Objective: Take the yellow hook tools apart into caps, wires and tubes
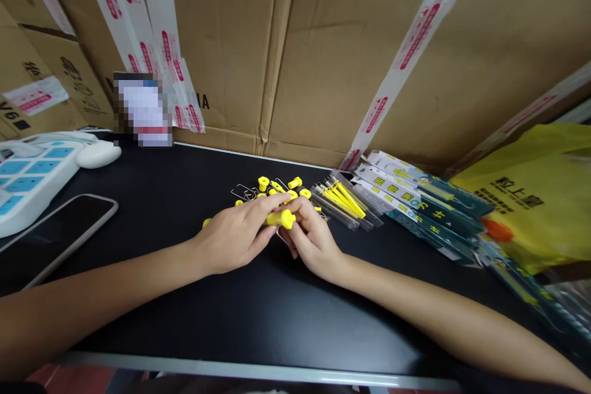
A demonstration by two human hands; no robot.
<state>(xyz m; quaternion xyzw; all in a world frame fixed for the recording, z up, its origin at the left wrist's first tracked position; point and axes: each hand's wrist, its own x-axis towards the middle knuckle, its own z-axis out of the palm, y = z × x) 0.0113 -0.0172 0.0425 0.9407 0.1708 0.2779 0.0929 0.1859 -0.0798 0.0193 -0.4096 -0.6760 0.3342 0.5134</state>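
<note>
My left hand (237, 231) is closed, with thumb and fingers around a yellow plastic cap (282, 219) whose knobbed end points right. Against it, my right hand (318, 243) is closed in a pinch. A bit of thin metal wire shows below the cap between the hands; what the right fingertips grip is hidden. Just beyond the hands lies a loose pile of yellow plastic caps (263, 183) and bent wire hooks (242, 191), partly covered by my fingers. Right of the pile are several clear plastic tubes (369, 212) and flat yellow strips (346, 194).
Printed spring-scale boxes (420, 197) and a yellow plastic bag (530, 197) lie at right. On the left are a phone (60, 234), a power strip (41, 169) and a white rounded device (98, 154). A blurred screen (143, 109) leans on large cardboard boxes (226, 43) behind the black table (277, 314).
</note>
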